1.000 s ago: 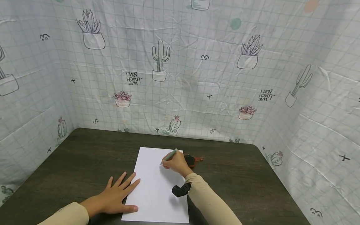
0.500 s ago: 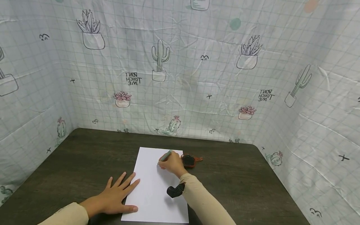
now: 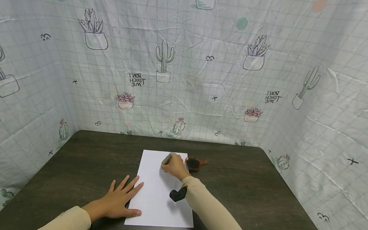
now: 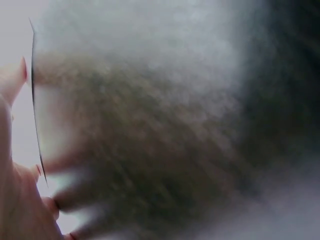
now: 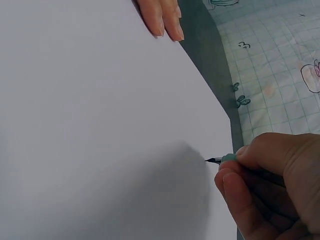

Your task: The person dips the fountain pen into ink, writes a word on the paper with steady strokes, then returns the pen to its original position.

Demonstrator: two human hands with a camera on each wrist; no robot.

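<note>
A sheet of white paper (image 3: 158, 198) lies upright in front of me on the dark table. My left hand (image 3: 116, 199) rests flat across its left edge, fingers spread, thumb and fingertips on the sheet. In the right wrist view two of its fingertips (image 5: 160, 22) show at the paper's edge. My right hand (image 3: 174, 166) pinches a green fountain pen (image 3: 167, 157) over the upper part of the sheet. Its dark pointed nib (image 5: 213, 160) is close above the paper or touching it; I cannot tell which. No marks show on the sheet. The left wrist view is mostly blurred.
A dark rounded object with an orange-red rim and a pointed end (image 3: 193, 164) lies just right of the paper. Dark wood tabletop (image 3: 247, 188) extends to both sides. White cloth with cactus drawings (image 3: 189, 80) hangs behind and at the sides.
My right hand has shifted a little to the left with the fountain pen, uncovering more of the dark object beside the paper. The left hand has stayed in place.
</note>
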